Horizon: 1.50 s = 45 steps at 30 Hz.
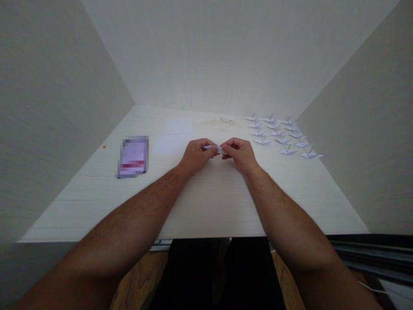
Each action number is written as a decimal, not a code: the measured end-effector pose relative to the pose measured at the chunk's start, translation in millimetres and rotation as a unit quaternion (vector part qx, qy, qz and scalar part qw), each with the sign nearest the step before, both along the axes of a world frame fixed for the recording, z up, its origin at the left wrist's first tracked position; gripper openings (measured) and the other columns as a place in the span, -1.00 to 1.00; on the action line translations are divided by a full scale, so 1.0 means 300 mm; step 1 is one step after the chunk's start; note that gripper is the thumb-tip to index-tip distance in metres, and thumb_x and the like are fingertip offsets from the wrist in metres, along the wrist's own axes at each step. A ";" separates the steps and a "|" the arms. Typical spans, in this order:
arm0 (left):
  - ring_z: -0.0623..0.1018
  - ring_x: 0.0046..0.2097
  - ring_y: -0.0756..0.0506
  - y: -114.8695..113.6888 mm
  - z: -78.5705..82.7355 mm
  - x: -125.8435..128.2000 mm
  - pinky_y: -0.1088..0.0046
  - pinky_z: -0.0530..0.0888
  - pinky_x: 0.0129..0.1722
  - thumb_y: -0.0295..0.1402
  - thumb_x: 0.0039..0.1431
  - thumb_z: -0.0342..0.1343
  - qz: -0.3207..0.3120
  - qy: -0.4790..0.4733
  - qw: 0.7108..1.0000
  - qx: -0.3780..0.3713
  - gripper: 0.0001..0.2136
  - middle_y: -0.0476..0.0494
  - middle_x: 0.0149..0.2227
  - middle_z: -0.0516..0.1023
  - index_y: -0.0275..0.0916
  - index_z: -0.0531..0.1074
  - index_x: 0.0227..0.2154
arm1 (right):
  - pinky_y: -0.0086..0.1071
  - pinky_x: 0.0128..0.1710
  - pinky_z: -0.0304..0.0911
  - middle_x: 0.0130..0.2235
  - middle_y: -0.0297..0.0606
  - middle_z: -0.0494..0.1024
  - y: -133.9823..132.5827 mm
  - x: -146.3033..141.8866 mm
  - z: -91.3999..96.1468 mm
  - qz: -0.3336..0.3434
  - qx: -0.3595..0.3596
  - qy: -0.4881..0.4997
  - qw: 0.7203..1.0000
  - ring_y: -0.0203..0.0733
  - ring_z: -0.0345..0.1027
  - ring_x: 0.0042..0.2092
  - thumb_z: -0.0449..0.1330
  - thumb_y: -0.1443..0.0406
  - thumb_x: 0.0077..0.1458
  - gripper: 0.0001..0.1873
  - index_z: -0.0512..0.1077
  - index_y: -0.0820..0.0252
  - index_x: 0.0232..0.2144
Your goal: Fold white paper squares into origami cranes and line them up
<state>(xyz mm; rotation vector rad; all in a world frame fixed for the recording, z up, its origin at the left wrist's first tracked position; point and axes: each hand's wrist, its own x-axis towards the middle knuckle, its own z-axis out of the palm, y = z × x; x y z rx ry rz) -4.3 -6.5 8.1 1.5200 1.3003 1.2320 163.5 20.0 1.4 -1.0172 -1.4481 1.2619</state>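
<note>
While pinching a small folded white paper (214, 148) from both ends, joined at the middle of the pale wood-grain surface (209, 206): left hand (195, 156) at 9 o'clock of the paper, right hand (240, 155) at 3 o'clock, knuckles up, both bare forearms reaching in from 6 o'clock. Left fingers (205, 144) closed on the paper's left end, right fingers (228, 147) closed on its right end, with only a short white strip showing between them. Cannot tell whether the paper touches the surface or sits just above it, nor make out the fold itself. At 9 o'clock of the hands, well apart, a flat lilac-and-white packet (133, 156) with a red band across it, lying flat; blurred over, so brand, label and writing unreadable. Further out towards 9 o'clock, near the left wall, a tiny orange speck (104, 147). At 11 o'clock, just beyond the left hand, plain white sheets (171, 144) lying flat and blank. At 12 o'clock, close to the back wall, a faint brownish smudge (222, 122). From 1 to 2 o'clock, rows of small white folded paper cranes (280, 134), wings spread, set close together yet apart from one another, near the right wall. Plain off-white walls (226, 56) on three sides of the surface. At 6 o'clock, below the near edge, dark trousers (193, 275) over a wood floor (138, 284), and at 5 o'clock a thin white cable (374, 290).
</note>
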 end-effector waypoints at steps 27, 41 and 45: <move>0.49 -0.45 -0.01 -0.006 0.009 -0.001 0.48 0.38 -0.43 -0.28 -0.03 0.25 0.012 0.030 0.999 -0.012 -0.85 -0.07 -0.50 0.56 -0.28 0.54 -0.47 | -0.47 -0.52 0.20 -0.56 -0.31 0.53 -0.014 0.004 0.034 -0.013 0.061 -0.143 0.988 -0.32 0.37 -0.52 0.25 0.26 -0.05 -0.86 0.51 0.24 -0.47; 0.48 -0.43 -0.01 0.002 -0.008 -0.007 0.46 0.40 -0.39 -0.28 -0.02 0.26 0.006 0.036 0.999 0.013 -0.86 -0.05 -0.47 0.57 -0.25 0.54 -0.49 | -0.45 -0.50 0.19 -0.54 -0.31 0.52 -0.009 0.007 0.024 -0.018 0.076 -0.171 0.982 -0.33 0.33 -0.51 0.26 0.23 -0.04 -0.84 0.52 0.24 -0.47; 0.49 -0.42 -0.01 0.002 -0.006 -0.008 0.44 0.42 -0.38 -0.25 -0.02 0.28 0.006 0.050 0.999 0.017 -0.84 -0.06 -0.46 0.59 -0.25 0.55 -0.49 | -0.45 -0.48 0.17 -0.51 -0.30 0.53 -0.006 0.011 0.016 -0.023 0.106 -0.190 0.976 -0.33 0.30 -0.48 0.32 0.17 -0.09 -0.78 0.53 0.23 -0.48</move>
